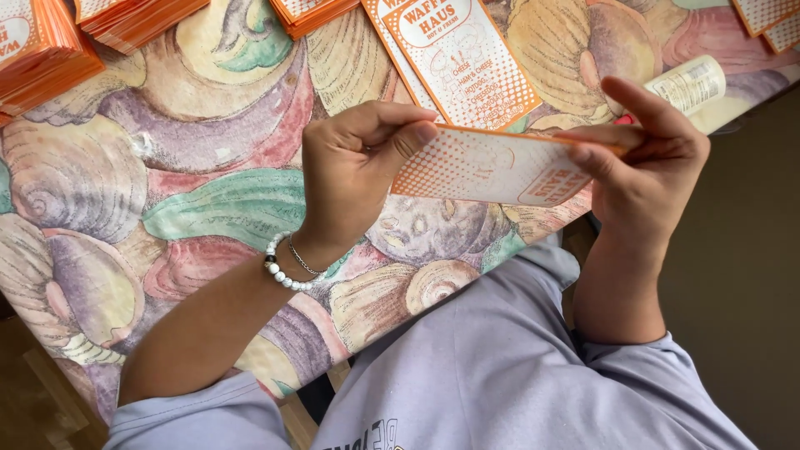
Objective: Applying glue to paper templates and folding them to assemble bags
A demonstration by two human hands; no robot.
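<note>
Both my hands hold one orange-and-white printed paper sleeve (487,167) above the table edge, tilted with its printed face toward me. My left hand (354,167), with a bead bracelet and a thin chain at the wrist, pinches the sleeve's left end. My right hand (646,162) grips its right end, index finger raised. A second flat sleeve of the same kind (462,58) lies on the table just beyond the held one.
The table (192,192) wears a cloth printed with large shells. Stacks of orange sleeves sit at the far left (37,50), the top middle (137,18) and the top right corner (771,21). A white tube (690,83) lies at the right edge.
</note>
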